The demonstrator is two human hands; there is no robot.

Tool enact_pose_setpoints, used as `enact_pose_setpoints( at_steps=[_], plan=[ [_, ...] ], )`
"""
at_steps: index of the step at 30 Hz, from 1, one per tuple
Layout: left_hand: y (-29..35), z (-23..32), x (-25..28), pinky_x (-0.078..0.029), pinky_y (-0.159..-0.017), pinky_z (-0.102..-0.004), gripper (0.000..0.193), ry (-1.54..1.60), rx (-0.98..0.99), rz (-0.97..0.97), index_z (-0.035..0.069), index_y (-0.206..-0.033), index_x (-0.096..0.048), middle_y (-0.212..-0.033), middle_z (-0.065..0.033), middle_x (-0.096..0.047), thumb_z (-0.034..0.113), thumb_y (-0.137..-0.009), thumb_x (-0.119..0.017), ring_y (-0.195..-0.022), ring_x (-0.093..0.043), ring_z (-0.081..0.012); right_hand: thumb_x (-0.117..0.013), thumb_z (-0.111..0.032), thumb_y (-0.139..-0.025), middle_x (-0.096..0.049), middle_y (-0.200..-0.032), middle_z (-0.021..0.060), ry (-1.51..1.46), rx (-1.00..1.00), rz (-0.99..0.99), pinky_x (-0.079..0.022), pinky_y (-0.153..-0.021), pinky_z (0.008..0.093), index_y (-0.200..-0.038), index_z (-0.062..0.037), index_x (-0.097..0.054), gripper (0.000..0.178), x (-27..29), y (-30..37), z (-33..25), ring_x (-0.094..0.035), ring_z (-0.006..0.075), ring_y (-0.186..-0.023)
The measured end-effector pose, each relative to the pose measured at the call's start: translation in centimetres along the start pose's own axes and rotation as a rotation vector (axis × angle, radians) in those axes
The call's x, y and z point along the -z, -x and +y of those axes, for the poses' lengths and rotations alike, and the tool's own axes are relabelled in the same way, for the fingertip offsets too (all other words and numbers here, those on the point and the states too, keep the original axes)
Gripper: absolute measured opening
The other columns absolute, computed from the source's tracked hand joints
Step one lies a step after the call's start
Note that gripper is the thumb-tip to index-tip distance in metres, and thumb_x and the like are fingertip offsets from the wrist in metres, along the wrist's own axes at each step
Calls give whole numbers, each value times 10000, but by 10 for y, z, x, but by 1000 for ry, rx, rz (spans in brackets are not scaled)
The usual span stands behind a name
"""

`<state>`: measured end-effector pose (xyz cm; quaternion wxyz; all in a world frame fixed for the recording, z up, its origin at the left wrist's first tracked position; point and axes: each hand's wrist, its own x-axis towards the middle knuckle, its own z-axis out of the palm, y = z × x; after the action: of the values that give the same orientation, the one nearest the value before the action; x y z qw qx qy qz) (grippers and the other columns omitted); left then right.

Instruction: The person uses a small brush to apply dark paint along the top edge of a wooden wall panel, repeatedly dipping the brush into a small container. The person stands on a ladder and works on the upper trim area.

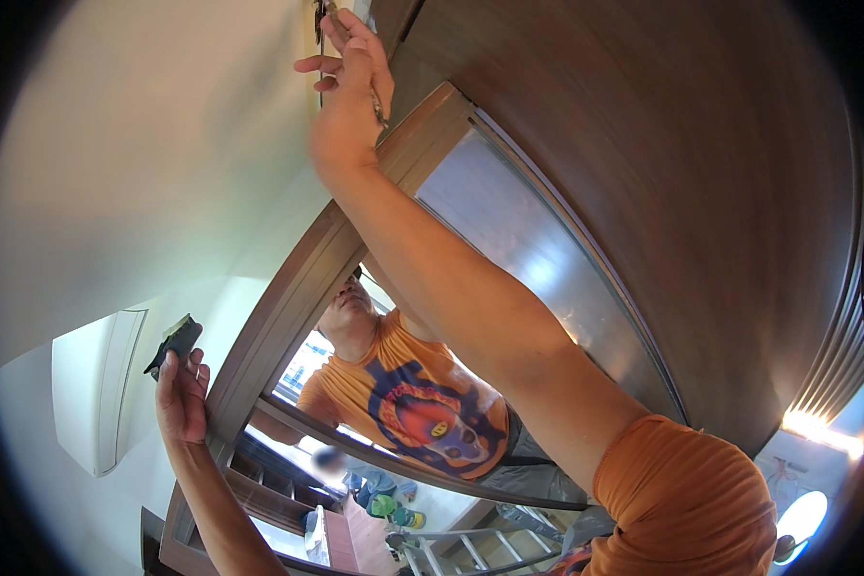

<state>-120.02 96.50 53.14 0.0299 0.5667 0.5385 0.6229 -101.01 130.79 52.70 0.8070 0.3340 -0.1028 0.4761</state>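
Note:
My right hand (348, 115) is raised high, its arm crossing in front of a wood-framed mirror (528, 216). Its fingers close round a slim brownish tool (338, 27) whose tip meets the narrow gap between the pale ceiling and the wood. A bit of the tool's other end shows below the palm; its exact kind I cannot make out. Lower down on the left, my left hand (184, 398) grips a small dark block with a yellowish-green top edge (176, 346). That hand is beside the wooden frame (283, 278), close to the white wall.
A white air conditioner (96, 389) hangs on the left wall. Dark brown panelling (682, 154) fills the right, with a bright lamp (802, 518) below it. In the mirror appear my orange shirt (422, 403), a metal stepladder (470, 549), and another person lower down.

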Motion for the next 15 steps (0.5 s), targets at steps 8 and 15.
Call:
enact_pose_setpoints(
  at_steps=[8, 15],
  plan=[
    [0, -1, 1, -594, -800, -261, 500, 5, 1, 21, 1, -1431, -503, -1322, -169, -655, 221, -1014, -668, -985, -679, -143, -336, -327, -1074, -600, -1454, 144, -37, 33, -22, -403, -806, 306, -1436, -39, -528, 501, 1, -9, 0, -628, 131, -894],
    [0, -1, 1, -585, -797, -260, 501, 4, 7, 8, -1, -1429, -501, -1325, -172, -651, 220, -1013, -671, -987, -675, -147, -357, -308, -1061, -613, -1423, 161, 19, -16, 13, -412, -790, 298, -1432, -24, -528, 497, 6, -1, 20, -666, 151, -899]
  ],
)
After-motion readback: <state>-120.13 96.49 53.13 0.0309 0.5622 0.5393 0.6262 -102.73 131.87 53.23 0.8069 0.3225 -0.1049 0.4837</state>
